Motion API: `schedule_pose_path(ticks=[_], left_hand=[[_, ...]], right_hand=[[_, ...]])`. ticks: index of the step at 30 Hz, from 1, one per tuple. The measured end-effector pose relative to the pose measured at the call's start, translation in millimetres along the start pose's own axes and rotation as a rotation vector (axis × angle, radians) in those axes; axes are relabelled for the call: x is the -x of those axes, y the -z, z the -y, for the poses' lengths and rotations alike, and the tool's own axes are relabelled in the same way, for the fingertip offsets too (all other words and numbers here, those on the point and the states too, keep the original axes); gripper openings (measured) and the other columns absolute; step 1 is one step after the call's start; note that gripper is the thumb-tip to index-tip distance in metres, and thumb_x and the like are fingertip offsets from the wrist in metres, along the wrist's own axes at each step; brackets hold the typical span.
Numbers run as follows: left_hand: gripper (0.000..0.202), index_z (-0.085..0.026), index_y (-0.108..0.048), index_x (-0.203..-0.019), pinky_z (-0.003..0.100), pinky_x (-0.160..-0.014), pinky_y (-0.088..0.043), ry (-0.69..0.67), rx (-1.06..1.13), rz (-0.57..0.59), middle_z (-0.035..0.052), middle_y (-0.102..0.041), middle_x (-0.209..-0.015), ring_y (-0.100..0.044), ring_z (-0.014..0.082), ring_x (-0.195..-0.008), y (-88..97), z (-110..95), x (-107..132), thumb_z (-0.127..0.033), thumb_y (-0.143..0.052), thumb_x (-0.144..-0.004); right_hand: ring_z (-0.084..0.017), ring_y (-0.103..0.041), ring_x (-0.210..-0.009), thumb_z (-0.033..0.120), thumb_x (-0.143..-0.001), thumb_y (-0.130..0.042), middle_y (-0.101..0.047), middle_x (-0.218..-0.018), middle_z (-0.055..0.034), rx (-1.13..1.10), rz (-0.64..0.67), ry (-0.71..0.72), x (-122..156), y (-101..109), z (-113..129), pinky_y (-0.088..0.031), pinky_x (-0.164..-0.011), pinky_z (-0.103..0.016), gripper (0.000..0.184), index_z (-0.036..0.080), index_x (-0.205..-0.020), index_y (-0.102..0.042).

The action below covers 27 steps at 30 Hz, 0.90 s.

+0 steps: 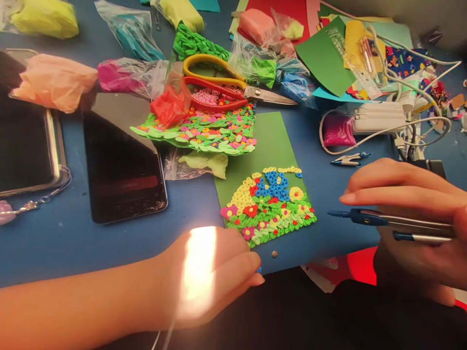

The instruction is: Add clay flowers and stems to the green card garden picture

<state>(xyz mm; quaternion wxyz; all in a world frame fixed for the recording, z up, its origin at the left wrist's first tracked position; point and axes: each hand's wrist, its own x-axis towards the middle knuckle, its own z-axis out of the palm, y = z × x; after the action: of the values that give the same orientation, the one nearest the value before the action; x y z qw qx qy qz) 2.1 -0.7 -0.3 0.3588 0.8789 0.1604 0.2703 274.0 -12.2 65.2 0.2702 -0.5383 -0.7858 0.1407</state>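
A green card (272, 141) lies on the blue table, its lower part covered by a clay picture (270, 209) of yellow and blue rings, red and pink flowers and green leaves. My left hand (226, 272) rests at the table's front edge by the picture's lower left corner. Its fingers are pressed together, with a tiny bit of blue clay (259, 270) showing at the fingertips. To the right of the picture, my right hand (408, 194) grips a drawing compass (368, 218). The compass's dark blue tip points left toward the card, apart from it.
Yellow-and-red scissors (219, 92) lie across a second clay flower piece (204, 129). Bagged clay, such as a peach lump (54, 82), sits around them. Phones (124, 165) lie left. A white charger (379, 116) with cables and a small blue-and-silver tool (350, 159) lie right.
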Motion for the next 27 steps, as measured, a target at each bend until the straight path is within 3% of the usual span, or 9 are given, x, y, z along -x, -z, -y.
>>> schedule_pose_path(ticks=[3,7,11,20,27], left_hand=[[0.027,-0.014,-0.058,-0.078,0.028,-0.05,-0.035,-0.071,-0.044,0.014,0.002,-0.056,-0.062,-0.044,0.015,-0.055,0.4,-1,-2,-0.015,-0.041,-0.098],[0.028,-0.013,-0.059,-0.076,0.03,-0.048,-0.033,-0.113,-0.07,0.006,0.0017,-0.054,-0.06,-0.043,0.0157,-0.055,0.4,-3,-3,-0.013,-0.041,-0.097],[0.029,-0.013,-0.059,-0.074,0.03,-0.048,-0.033,-0.087,-0.046,0.027,0.0013,-0.052,-0.06,-0.042,0.0158,-0.055,0.1,-2,-4,-0.012,-0.041,-0.097],[0.023,-0.014,-0.058,-0.078,0.031,-0.048,-0.032,-0.07,-0.025,0.032,0.0012,-0.053,-0.063,-0.043,0.0162,-0.056,-0.7,0,1,-0.015,-0.044,-0.097],[0.023,-0.013,-0.058,-0.079,0.03,-0.05,-0.033,-0.074,-0.019,0.03,0.0015,-0.054,-0.062,-0.044,0.0162,-0.056,-2.7,0,0,-0.013,-0.043,-0.097]], right_hand=[[-0.017,-0.065,-0.072,0.026,-0.099,-0.026,-0.067,-0.07,-0.003,-0.035,-0.054,0.097,-12,-12,-3,-0.051,-0.066,-0.031,0.045,0.026,-0.085,-0.069],[-0.014,-0.055,-0.052,0.026,-0.099,-0.027,-0.062,-0.058,-0.0001,-0.202,-0.009,0.197,-23,-38,-9,-0.046,-0.054,-0.03,0.043,0.024,-0.081,-0.066],[-0.012,-0.053,-0.049,0.021,-0.1,-0.027,-0.063,-0.058,0.0019,-0.132,-0.012,0.307,-25,-53,-13,-0.047,-0.056,-0.029,0.04,0.023,-0.083,-0.064],[-0.012,-0.06,-0.055,0.021,-0.1,-0.027,-0.065,-0.061,0.0011,-0.001,0.005,0.351,-24,-55,-16,-0.051,-0.061,-0.027,0.04,0.023,-0.083,-0.064],[-0.011,-0.066,-0.061,0.018,-0.099,-0.029,-0.071,-0.068,0.0005,-0.053,0.082,0.339,-28,-56,-12,-0.054,-0.064,-0.023,0.041,0.022,-0.08,-0.064]])
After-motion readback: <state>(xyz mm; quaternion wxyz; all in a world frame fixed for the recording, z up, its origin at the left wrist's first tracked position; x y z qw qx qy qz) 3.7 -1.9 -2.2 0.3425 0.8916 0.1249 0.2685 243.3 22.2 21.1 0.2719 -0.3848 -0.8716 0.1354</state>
